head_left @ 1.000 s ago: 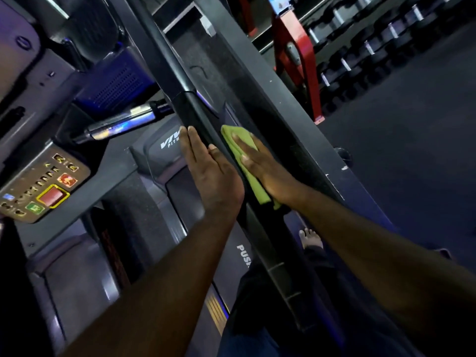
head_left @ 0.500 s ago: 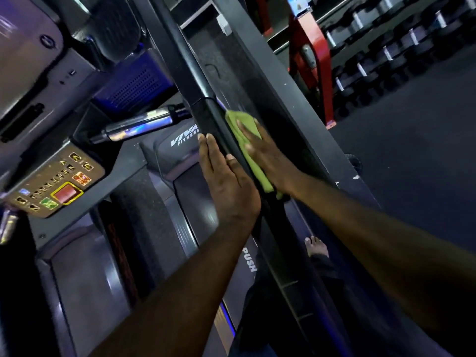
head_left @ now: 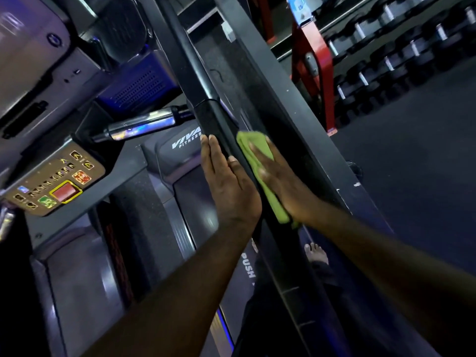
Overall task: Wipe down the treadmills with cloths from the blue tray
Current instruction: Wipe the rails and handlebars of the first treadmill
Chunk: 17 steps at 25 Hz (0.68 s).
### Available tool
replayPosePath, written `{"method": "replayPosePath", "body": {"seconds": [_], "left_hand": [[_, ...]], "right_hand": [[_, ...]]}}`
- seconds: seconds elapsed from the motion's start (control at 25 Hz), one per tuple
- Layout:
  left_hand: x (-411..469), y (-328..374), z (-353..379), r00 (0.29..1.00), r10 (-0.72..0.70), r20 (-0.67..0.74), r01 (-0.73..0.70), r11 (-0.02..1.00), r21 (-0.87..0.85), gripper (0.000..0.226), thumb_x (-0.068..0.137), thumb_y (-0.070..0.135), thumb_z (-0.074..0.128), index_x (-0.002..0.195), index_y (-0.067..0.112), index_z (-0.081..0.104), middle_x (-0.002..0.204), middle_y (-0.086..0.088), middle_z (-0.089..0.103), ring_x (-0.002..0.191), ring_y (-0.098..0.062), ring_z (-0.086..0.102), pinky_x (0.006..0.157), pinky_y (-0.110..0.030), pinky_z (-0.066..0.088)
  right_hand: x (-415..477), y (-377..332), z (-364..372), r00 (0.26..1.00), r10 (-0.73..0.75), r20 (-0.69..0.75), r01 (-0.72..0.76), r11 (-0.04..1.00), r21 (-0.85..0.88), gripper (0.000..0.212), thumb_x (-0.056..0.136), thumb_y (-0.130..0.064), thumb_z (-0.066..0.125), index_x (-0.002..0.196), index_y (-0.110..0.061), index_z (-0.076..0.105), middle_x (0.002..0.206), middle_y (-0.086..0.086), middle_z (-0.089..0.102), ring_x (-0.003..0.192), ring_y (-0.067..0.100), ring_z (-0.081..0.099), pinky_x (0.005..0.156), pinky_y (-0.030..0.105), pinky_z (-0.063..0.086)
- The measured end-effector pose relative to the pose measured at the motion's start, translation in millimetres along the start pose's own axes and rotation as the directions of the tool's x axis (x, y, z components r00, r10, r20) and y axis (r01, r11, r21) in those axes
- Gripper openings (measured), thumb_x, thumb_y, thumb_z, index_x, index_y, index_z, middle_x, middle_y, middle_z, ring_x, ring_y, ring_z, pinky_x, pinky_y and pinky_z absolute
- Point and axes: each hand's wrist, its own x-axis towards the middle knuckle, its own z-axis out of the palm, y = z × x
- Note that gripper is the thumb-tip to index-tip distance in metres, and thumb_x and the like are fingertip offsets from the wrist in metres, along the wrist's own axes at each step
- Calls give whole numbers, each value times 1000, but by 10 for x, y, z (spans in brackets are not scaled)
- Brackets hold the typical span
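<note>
Left: control panel (head_left: 51, 185); blue tray (head_left: 140, 85) near silver handle (head_left: 144, 124); right: dumbbell rack (head_left: 386, 60).

Dim indoors, with a violet-blue cast over the dark surfaces. To the right, a dark matte floor (head_left: 417, 202), faintly speckled. At the top right, a red steel rack post (head_left: 316, 73), bolted, with a blue sign (head_left: 300, 7) at its head. Behind it, dark dumbbells (head_left: 391, 55) with pale handles, lined on at least 2 tiers toward the right edge.

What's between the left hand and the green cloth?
The black side rail: left hand on one face, cloth under right hand on the other. Head view.
</note>
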Motion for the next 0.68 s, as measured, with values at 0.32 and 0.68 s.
{"method": "replayPosePath", "body": {"seconds": [0.32, 0.68], "left_hand": [[32, 4, 24, 1000, 12, -19, -13, 1000, -26, 56, 110, 19, 31, 164, 6, 22, 173, -9, 14, 160, -14, 12, 130, -26, 11], [44, 0, 21, 999, 23, -40, -26, 998, -63, 54, 110, 12, 34, 163, 3, 25, 173, -12, 17, 159, -15, 13, 123, -10, 3]], "right_hand": [[450, -75, -40, 999, 48, 15, -47, 998, -30, 50, 115, -30, 34, 163, -37, 19, 167, -27, 3, 156, 0, -8, 124, 14, -2], [-1298, -161, 69, 972, 235, -12, -234, 969, 77, 53, 105, -49, 37, 150, -73, 23, 171, -32, -1, 155, -14, 0, 126, 18, 7]]}}
